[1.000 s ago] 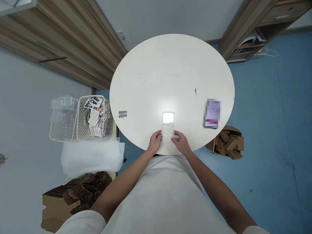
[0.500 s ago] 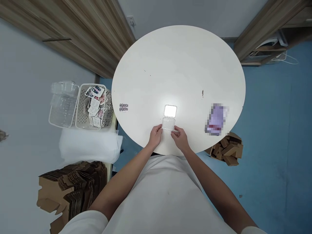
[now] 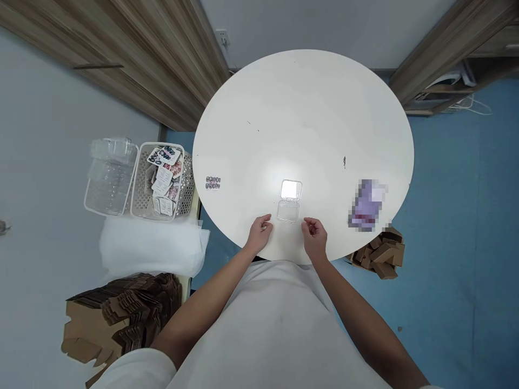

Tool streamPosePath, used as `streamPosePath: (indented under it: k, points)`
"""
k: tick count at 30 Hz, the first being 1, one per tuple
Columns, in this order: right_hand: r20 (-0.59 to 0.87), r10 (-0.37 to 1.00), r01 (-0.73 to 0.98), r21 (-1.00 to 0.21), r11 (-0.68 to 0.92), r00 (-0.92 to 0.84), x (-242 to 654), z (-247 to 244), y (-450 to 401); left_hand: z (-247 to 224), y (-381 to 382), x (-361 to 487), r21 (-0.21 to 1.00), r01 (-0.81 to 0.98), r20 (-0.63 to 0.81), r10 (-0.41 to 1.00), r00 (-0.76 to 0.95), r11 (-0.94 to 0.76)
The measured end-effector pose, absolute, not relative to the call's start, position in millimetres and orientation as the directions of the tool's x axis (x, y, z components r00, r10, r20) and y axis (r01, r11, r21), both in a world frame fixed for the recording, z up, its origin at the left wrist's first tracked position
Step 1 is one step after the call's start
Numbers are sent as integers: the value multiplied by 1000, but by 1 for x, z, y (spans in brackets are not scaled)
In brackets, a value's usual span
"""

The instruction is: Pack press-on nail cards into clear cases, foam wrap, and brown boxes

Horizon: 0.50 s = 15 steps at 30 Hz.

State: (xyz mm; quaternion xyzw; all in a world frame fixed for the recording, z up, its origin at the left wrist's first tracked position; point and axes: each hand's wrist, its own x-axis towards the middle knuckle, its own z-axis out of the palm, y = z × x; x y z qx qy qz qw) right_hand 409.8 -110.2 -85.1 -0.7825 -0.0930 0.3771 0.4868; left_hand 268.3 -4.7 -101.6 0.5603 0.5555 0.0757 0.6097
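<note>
A small clear plastic case (image 3: 288,211) lies on the white table near its front edge, its lid folded back away from me. Just to its left is my left hand (image 3: 259,234), not touching it, thumb and forefinger parted with nothing between them. On the case's other side my right hand (image 3: 315,237) rests near the table surface, fingers loosely curled and apart, also holding nothing. A card with several purple-toned oval pieces (image 3: 213,183) lies at the table's left side.
A white basket (image 3: 187,186) of patterned cards stands left of the round table (image 3: 308,113), beside a bin of clear plastic cases (image 3: 109,186). White sheets (image 3: 152,243) and folded cardboard boxes (image 3: 93,327) lie nearer. A blurred purple item (image 3: 368,202) is at right; cardboard pieces (image 3: 383,253) sit below.
Both hands have let go of the clear case and drawn apart, the left to its left, the right to its right. The whole view has shifted slightly.
</note>
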Motion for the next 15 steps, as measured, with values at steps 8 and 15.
streamPosePath:
  k: [8,15]
  points:
    - [-364,668,-48,-896,-442,649,363,-57,-50,-98,79,201,802,529,-442,872,211,279]
    - [-440,783,144,-826,-545,441,314,-73,44,-100,181,153,724,690,-261,916,306,-24]
